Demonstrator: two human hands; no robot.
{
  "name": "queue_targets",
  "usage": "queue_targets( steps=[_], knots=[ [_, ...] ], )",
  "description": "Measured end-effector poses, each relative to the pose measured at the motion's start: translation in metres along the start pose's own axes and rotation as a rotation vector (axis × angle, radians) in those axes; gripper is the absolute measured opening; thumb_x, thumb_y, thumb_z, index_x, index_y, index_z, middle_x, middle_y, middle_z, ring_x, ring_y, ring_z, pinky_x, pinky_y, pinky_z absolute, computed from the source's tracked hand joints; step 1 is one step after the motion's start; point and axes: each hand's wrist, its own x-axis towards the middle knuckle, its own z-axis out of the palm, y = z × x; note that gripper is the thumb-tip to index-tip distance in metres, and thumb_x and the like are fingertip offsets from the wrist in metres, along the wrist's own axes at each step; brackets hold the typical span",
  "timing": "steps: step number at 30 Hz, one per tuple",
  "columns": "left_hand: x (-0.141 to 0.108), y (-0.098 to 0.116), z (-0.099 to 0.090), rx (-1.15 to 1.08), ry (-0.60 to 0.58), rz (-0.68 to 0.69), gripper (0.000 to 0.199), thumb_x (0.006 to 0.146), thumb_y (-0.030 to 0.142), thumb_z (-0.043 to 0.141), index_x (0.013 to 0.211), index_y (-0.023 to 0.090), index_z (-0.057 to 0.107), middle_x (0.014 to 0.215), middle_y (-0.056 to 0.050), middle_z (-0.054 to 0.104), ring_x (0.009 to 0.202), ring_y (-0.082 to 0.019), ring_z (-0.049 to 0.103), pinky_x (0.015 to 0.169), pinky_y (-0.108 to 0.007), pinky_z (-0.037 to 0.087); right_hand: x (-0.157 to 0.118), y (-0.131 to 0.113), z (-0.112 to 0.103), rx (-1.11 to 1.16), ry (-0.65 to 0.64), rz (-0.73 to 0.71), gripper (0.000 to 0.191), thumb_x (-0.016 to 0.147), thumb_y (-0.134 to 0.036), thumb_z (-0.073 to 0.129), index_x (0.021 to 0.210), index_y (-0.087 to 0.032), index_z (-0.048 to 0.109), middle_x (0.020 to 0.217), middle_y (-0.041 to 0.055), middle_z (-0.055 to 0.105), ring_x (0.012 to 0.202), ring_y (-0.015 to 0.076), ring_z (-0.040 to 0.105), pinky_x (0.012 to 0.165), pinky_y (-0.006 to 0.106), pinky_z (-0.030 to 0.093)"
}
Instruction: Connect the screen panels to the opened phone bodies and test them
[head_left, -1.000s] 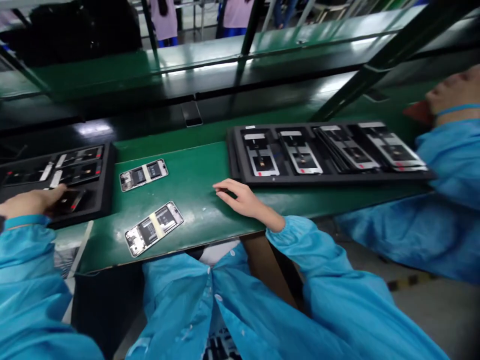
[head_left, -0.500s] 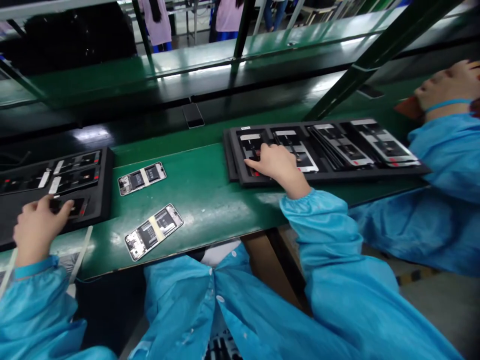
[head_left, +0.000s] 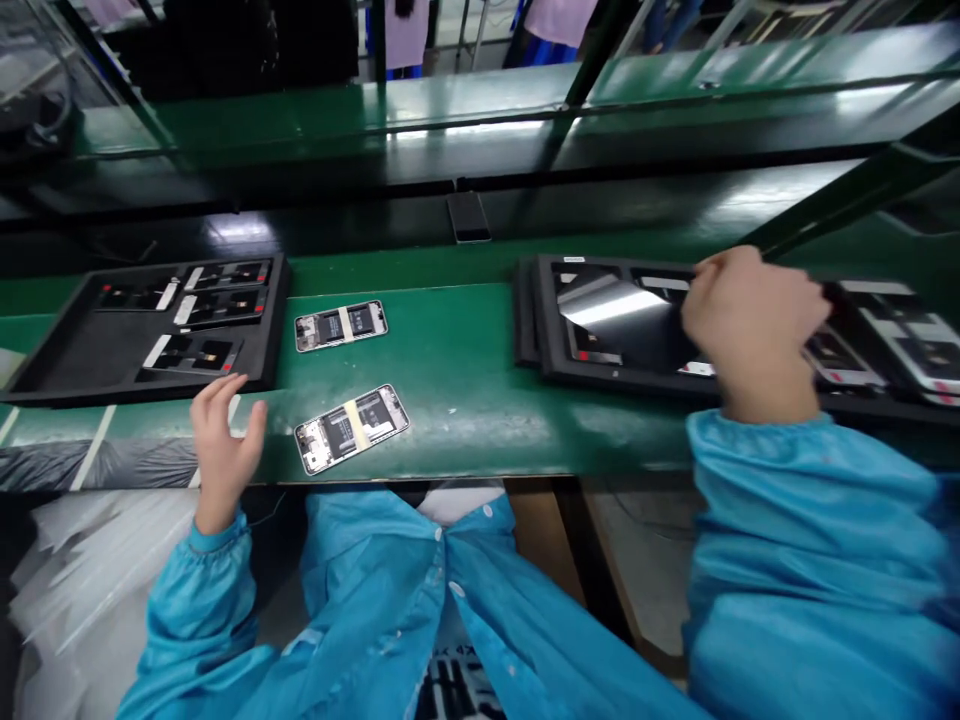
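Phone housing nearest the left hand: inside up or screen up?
Inside up. The phone housing beside the left hand lies flat on the green bench, showing internal components and a pale strip across its middle.

From where I stood, there were two hands over the one green bench (head_left: 465, 400): a left hand (head_left: 223, 450) and a right hand (head_left: 750, 330). Two phones (head_left: 340, 326) lay loose on the bench, and one more phone (head_left: 469, 217) sat on the dark shelf behind it. I counted two black trays (head_left: 276, 320), one to each side, and two people (head_left: 405, 30) in pink beyond the line.
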Motion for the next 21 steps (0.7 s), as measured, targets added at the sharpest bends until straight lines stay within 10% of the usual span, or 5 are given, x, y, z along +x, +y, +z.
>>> queue_targets(
  steps=[8,15,19,21],
  knots=[
    [-0.006,0.023,0.018,-0.094,-0.142,-0.015,0.034,0.102,0.040,0.060,0.130,0.021,0.066,0.134,-0.013,0.066,0.131,-0.029,0.061,0.117,-0.049,0.047,0.022,0.007,0.061,0.042,-0.263,-0.562,0.092,0.097,-0.060,0.063,0.162,-0.001,0.037,0.167,0.0320,0.035,0.154,0.0450,0.035,0.122,0.050,0.036],
    [-0.014,0.015,0.014,-0.148,-0.215,-0.088,0.035,0.102,0.043,0.060,0.127,0.020,0.068,0.131,-0.013,0.067,0.128,-0.028,0.063,0.114,-0.049,0.050,0.035,0.022,0.045,0.194,-0.245,-0.497,0.088,0.090,-0.040,0.079,0.162,-0.005,0.042,0.146,0.0300,0.059,0.128,0.0387,0.060,0.105,0.045,0.046],
    [-0.019,0.049,0.016,-0.383,-0.190,-0.237,0.034,0.100,0.046,0.065,0.123,0.022,0.071,0.129,-0.011,0.071,0.127,-0.028,0.065,0.115,-0.047,0.051,-0.017,0.006,0.035,0.794,0.010,-0.606,0.092,0.088,-0.052,0.078,0.161,-0.010,0.043,0.145,0.0271,0.060,0.119,0.0346,0.064,0.100,0.049,0.054],
    [-0.024,0.079,0.026,-0.709,-0.320,-0.331,0.038,0.102,0.051,0.063,0.124,0.022,0.072,0.127,-0.012,0.073,0.123,-0.028,0.069,0.111,-0.046,0.055,-0.069,-0.018,0.032,1.146,0.019,-0.942,0.089,0.093,-0.064,0.071,0.164,-0.021,0.040,0.152,0.0235,0.056,0.127,0.0358,0.062,0.099,0.052,0.058]
  ],
)
